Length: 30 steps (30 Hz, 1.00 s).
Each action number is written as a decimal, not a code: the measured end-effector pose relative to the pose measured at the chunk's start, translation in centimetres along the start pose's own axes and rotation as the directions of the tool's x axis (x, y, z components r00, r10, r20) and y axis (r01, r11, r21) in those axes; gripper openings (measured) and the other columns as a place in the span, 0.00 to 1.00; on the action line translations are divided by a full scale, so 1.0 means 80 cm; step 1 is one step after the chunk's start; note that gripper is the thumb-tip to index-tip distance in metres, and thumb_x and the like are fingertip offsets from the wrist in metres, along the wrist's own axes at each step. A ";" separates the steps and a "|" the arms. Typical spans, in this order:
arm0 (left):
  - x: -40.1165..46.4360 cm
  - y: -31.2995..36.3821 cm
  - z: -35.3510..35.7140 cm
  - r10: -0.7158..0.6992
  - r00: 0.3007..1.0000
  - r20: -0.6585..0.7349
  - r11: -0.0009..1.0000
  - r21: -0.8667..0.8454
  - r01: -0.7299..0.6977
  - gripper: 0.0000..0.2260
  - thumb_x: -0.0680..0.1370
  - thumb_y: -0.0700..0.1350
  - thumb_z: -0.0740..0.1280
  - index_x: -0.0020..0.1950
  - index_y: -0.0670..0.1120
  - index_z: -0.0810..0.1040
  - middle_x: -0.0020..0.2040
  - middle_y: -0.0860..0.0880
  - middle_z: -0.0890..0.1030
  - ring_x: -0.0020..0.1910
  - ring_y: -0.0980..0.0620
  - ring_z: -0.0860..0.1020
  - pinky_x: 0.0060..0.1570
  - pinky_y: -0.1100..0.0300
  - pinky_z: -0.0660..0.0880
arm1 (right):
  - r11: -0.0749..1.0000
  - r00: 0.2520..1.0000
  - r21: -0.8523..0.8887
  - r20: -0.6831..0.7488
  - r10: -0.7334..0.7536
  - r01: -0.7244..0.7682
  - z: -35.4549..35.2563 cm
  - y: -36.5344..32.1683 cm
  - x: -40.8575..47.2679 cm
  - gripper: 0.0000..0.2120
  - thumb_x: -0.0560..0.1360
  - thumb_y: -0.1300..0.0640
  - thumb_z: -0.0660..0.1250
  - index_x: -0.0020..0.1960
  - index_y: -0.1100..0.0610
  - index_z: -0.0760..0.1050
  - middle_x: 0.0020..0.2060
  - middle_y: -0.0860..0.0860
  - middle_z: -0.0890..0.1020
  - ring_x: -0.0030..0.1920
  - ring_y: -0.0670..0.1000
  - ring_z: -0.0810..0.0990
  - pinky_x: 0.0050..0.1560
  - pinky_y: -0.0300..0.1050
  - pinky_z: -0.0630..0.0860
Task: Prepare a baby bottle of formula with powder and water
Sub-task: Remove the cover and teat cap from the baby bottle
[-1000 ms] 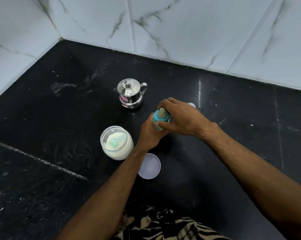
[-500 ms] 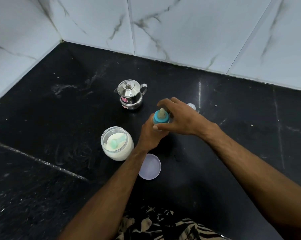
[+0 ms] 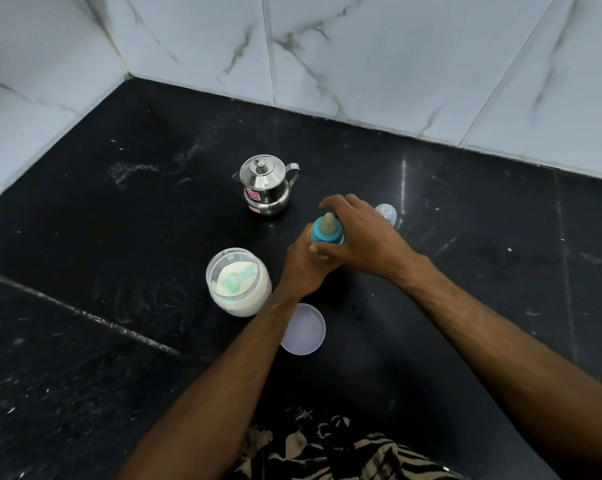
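Baby bottle (image 3: 327, 233), mid-worktop (image 3: 465, 237): left hand (image 3: 304, 268) grips its body, right hand (image 3: 361, 237) curls around its blue collar. Steel jug (image 3: 266, 185) behind bears an unreadable red sticker (image 3: 252, 196).

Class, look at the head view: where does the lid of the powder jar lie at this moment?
The round lid lies flat on the black counter, near the picture's middle, just right of and nearer the person than the open powder jar, partly under the left forearm.
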<state>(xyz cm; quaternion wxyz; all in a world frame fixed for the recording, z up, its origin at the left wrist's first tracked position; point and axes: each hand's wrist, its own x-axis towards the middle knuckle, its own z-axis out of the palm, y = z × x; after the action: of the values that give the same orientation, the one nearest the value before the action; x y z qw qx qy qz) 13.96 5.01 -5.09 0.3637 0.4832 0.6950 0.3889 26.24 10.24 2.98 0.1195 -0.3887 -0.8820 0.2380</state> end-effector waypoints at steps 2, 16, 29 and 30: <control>0.001 0.001 0.001 -0.011 1.000 -0.002 1.000 0.026 0.011 0.27 0.69 0.48 0.78 0.64 0.49 0.70 0.54 0.57 0.76 0.52 0.60 0.75 0.46 0.75 0.68 | 1.000 1.000 0.007 -0.019 -0.019 0.019 0.004 0.001 0.000 0.32 0.70 0.48 0.75 0.70 0.52 0.65 0.61 0.51 0.75 0.59 0.51 0.74 0.54 0.42 0.73; 0.004 -0.002 0.007 0.007 0.999 -0.034 0.993 0.121 -0.003 0.25 0.70 0.49 0.76 0.63 0.50 0.70 0.51 0.58 0.74 0.51 0.60 0.75 0.47 0.75 0.69 | 0.991 0.999 0.125 0.004 -0.048 0.048 0.004 -0.001 -0.002 0.32 0.71 0.54 0.73 0.72 0.52 0.65 0.62 0.51 0.74 0.61 0.51 0.73 0.59 0.47 0.74; 0.006 0.004 0.010 0.003 0.999 -0.035 0.979 0.202 0.004 0.26 0.71 0.49 0.75 0.66 0.47 0.69 0.55 0.55 0.73 0.53 0.61 0.70 0.53 0.70 0.66 | 0.990 1.000 0.138 -0.019 0.017 -0.014 0.006 0.000 -0.004 0.37 0.70 0.50 0.74 0.74 0.51 0.60 0.61 0.52 0.75 0.60 0.50 0.75 0.59 0.51 0.77; 0.007 0.003 0.010 0.005 0.999 -0.035 0.980 0.200 0.002 0.27 0.71 0.49 0.75 0.66 0.47 0.69 0.56 0.55 0.73 0.54 0.61 0.70 0.53 0.70 0.66 | 0.989 1.000 0.144 -0.007 0.021 -0.020 0.006 0.001 -0.004 0.39 0.69 0.48 0.75 0.74 0.51 0.59 0.62 0.52 0.74 0.60 0.50 0.74 0.60 0.51 0.77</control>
<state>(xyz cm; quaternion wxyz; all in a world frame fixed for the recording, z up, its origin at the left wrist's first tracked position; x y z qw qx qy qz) 14.64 5.72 -5.27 0.3006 0.5109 0.7366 0.3257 26.30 9.89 2.54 0.1487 -0.3892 -0.8580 0.3004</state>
